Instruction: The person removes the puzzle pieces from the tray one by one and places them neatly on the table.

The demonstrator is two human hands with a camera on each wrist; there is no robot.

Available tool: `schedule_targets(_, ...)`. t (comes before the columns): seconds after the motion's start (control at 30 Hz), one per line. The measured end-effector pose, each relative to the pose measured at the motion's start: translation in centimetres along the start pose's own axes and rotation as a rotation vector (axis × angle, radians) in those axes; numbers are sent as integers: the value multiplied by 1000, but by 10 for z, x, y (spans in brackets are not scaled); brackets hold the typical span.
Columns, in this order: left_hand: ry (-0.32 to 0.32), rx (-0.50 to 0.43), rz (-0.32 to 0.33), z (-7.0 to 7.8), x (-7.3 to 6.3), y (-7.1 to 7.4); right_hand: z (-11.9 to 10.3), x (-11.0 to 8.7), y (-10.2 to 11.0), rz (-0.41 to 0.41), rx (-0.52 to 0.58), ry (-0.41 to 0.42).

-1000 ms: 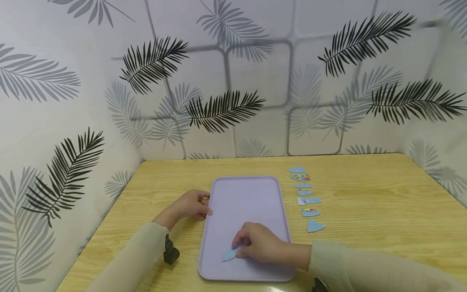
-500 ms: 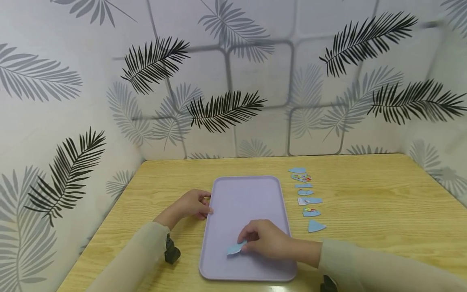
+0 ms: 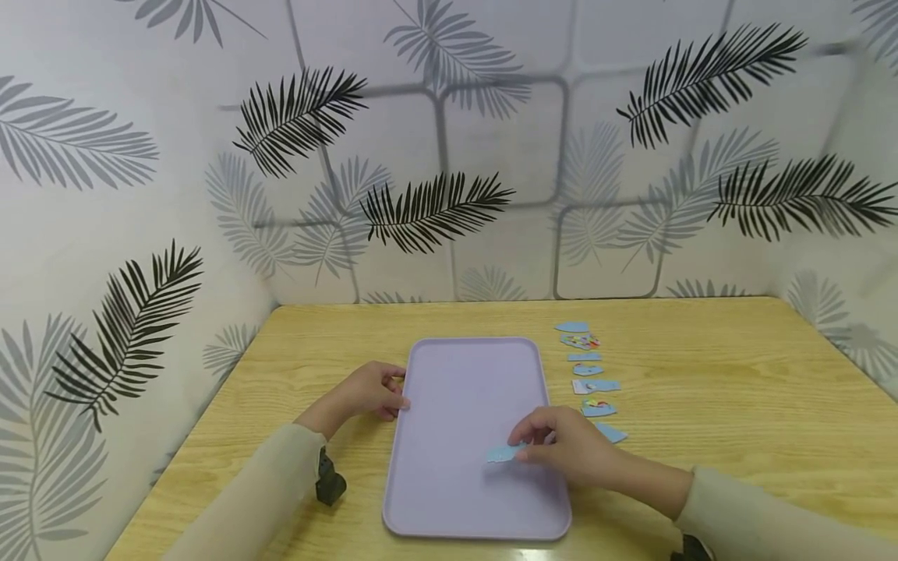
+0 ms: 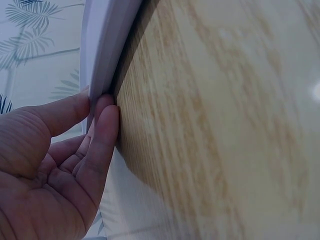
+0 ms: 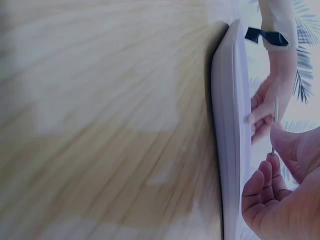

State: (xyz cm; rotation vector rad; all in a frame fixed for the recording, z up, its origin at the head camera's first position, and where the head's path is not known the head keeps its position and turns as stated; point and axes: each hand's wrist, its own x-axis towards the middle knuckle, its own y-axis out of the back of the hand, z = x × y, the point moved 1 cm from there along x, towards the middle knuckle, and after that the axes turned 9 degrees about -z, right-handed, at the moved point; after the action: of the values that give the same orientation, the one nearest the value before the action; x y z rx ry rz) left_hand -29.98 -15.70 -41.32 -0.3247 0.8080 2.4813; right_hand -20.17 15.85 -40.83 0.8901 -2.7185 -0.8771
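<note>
A lavender tray (image 3: pixel 449 397) lies on the wooden table. My left hand (image 3: pixel 375 391) pinches its left rim, thumb on the outer wall and fingertips tucked at its underside in the left wrist view, where the tray wall (image 4: pixel 107 50) runs upward. Over the tray's right half, my right hand (image 3: pixel 571 444) pinches a flat light-blue puzzle piece (image 3: pixel 503 453) with a jagged edge between thumb and fingers. Seen edge-on in the right wrist view, that piece (image 5: pixel 276 107) is a thin pale line. The part under the fingertips is hidden.
Several blue puzzle pieces, some with coloured print, lie in a column right of the tray, including a printed one (image 3: pixel 579 341) and a pointed one (image 3: pixel 612 432) partly behind my right hand. A leaf-patterned wall covering (image 3: pixel 449 257) stands behind the table (image 3: pixel 715 389).
My right hand has lifted the blue puzzle piece from the tray's lower middle and moved it right and a little farther back. The left hand stays at the rim.
</note>
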Motion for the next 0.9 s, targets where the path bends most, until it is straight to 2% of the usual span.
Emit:
schedule_targets(0.5, 14, 3, 2, 2, 0, -1, 28, -40, 31, 93, -53, 8)
schedule_targets(0.7, 13, 9, 2, 1, 0, 0, 37, -55, 41, 101, -61, -37)
schedule_targets(0.9, 5, 2, 3, 2, -2, -1, 48, -68, 48, 93, -70, -43)
